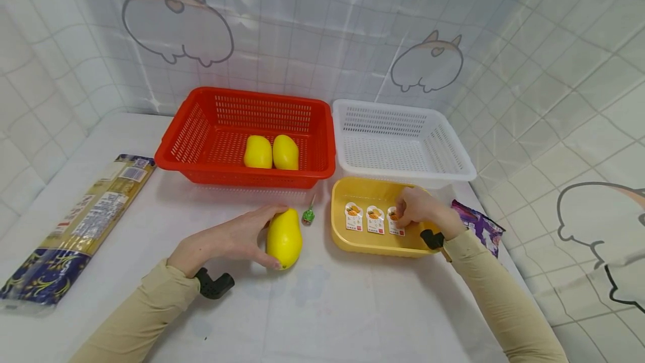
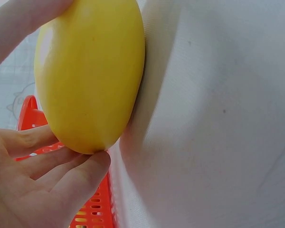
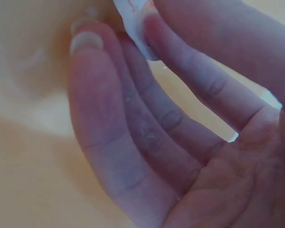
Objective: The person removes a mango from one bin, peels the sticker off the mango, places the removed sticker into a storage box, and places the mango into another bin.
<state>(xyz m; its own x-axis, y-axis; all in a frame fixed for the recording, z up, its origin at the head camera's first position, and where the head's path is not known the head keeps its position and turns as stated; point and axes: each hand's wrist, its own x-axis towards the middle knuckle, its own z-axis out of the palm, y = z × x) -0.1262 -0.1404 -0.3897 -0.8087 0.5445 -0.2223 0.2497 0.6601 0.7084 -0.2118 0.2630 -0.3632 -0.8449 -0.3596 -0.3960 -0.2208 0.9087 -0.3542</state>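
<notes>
My left hand (image 1: 237, 238) grips a yellow mango (image 1: 285, 238) lying on the white tabletop, thumb at its near end and fingers at its far end. The left wrist view shows the mango's (image 2: 90, 76) smooth side and the fingertips on its end. Over the yellow tray (image 1: 378, 247), my right hand (image 1: 418, 206) pinches the rightmost of three white labels printed with orange fruit (image 1: 396, 223). Part of this label (image 3: 135, 26) shows at the fingertips in the right wrist view. The other two labels, a middle one (image 1: 375, 220) and a left one (image 1: 354, 217), lie in the tray.
Behind stands a red basket (image 1: 242, 175) holding two mangoes (image 1: 285, 153), beside a white basket (image 1: 403, 175). A green-wrapped lollipop (image 1: 308, 216) lies between mango and tray. A long pasta packet (image 1: 90, 220) is at left, a purple packet (image 1: 484, 227) at right behind the right forearm.
</notes>
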